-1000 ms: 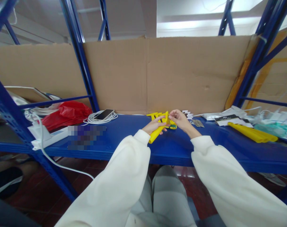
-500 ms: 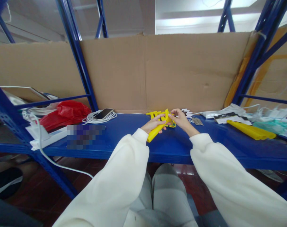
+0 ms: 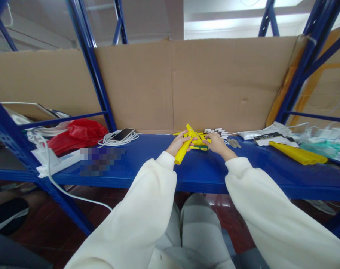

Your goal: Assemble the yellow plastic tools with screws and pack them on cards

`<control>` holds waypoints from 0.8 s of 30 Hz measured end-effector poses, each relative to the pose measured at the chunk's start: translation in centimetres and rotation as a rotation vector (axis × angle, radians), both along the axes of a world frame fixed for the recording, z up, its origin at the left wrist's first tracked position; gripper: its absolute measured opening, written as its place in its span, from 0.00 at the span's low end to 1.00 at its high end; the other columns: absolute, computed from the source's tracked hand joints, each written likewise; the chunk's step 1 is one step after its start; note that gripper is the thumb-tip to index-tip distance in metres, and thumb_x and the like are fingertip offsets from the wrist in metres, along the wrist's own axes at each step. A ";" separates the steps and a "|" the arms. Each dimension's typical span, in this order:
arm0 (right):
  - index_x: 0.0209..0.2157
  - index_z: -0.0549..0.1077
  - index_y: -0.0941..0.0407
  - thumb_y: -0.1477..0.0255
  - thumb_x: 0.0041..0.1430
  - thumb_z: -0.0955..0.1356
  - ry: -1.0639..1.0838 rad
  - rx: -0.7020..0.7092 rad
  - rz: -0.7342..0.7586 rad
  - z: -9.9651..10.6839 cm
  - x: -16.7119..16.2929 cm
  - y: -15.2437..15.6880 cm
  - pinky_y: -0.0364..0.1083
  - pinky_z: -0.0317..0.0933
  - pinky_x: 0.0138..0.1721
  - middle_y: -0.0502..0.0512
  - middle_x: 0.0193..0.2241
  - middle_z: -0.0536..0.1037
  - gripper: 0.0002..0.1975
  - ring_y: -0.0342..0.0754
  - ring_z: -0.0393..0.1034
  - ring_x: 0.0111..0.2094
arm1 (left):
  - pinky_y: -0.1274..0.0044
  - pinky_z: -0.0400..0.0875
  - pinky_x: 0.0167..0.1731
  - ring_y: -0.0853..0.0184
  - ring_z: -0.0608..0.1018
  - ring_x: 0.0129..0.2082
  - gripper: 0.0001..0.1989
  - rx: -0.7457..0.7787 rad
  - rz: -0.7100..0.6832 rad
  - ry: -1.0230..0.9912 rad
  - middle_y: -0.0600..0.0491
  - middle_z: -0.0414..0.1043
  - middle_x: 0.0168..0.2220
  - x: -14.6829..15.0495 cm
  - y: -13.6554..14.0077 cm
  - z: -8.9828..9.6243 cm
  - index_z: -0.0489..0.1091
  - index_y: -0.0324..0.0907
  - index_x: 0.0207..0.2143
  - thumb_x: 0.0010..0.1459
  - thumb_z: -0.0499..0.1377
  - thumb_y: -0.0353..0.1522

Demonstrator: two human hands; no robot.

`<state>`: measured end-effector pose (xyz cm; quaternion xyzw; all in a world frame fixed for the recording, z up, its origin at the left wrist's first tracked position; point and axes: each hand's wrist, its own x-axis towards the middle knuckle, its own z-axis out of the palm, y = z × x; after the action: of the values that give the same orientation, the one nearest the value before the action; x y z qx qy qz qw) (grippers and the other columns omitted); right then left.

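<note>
My left hand (image 3: 178,144) is closed around a yellow plastic tool with a round tube handle (image 3: 182,153) and a wider cross-shaped head. The tool is held tilted above the blue shelf, its handle end towards me. On the right, my right hand (image 3: 217,145) has its fingers bent around a small yellow plastic piece (image 3: 208,140), partly hidden by the fingers. Between and behind the hands are more yellow plastic parts. A screwdriver with a yellow and green handle (image 3: 199,148) lies just beneath. Small metal blades (image 3: 234,143) sit right of my right hand.
Several white-and-dark small sticks (image 3: 218,131) lie by the cardboard wall (image 3: 136,86). Yellow tubes (image 3: 297,154) and a face mask (image 3: 319,149) are on the right. A phone (image 3: 124,134) on a coiled white cable, a red bag (image 3: 78,135) and a power strip (image 3: 61,163) are left.
My right hand has moved away from the tool's head, slightly right and down. My left hand has turned the yellow tool more upright, and the screwdriver now shows more fully.
</note>
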<state>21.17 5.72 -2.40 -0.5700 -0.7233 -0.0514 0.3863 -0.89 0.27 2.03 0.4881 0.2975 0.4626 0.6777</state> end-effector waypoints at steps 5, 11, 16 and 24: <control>0.28 0.76 0.52 0.65 0.43 0.79 -0.128 -0.173 0.010 0.0 0.3 -0.9 0.54 0.67 0.43 0.58 0.36 0.77 0.12 0.60 0.72 0.45 | 0.85 0.62 0.17 0.75 0.72 0.19 0.34 -0.055 0.131 -0.040 0.43 0.79 0.47 -0.1 0.3 0.0 0.51 0.48 0.68 0.62 0.55 0.22; 0.29 0.71 0.52 0.75 0.41 0.79 -0.064 -0.206 0.096 -0.2 0.4 -1.2 0.47 0.66 0.35 0.51 0.28 0.76 0.15 0.50 0.71 0.32 | 0.84 0.64 0.18 0.75 0.73 0.19 0.34 -0.110 0.168 0.016 0.43 0.79 0.47 -0.2 0.3 0.2 0.51 0.46 0.68 0.62 0.52 0.20; 0.30 0.69 0.53 0.77 0.45 0.77 0.252 -0.295 0.223 0.8 0.4 -1.8 0.43 0.64 0.28 0.45 0.22 0.72 0.15 0.44 0.67 0.23 | 0.84 0.63 0.17 0.75 0.73 0.19 0.33 -0.110 0.185 0.068 0.42 0.79 0.46 0.1 0.1 0.1 0.49 0.45 0.69 0.63 0.50 0.20; 0.28 0.69 0.55 0.69 0.63 0.68 0.540 -0.288 0.165 3.0 0.0 -3.4 0.41 0.54 0.21 0.44 0.16 0.65 0.10 0.41 0.57 0.17 | 0.84 0.65 0.18 0.74 0.74 0.19 0.32 -0.129 0.166 0.121 0.45 0.79 0.43 0.1 0.7 -0.5 0.50 0.45 0.68 0.64 0.55 0.24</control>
<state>21.20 2.35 0.62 -0.5510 -0.6384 0.2361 0.4827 -0.77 0.96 1.56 0.4445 0.4063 0.4666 0.6478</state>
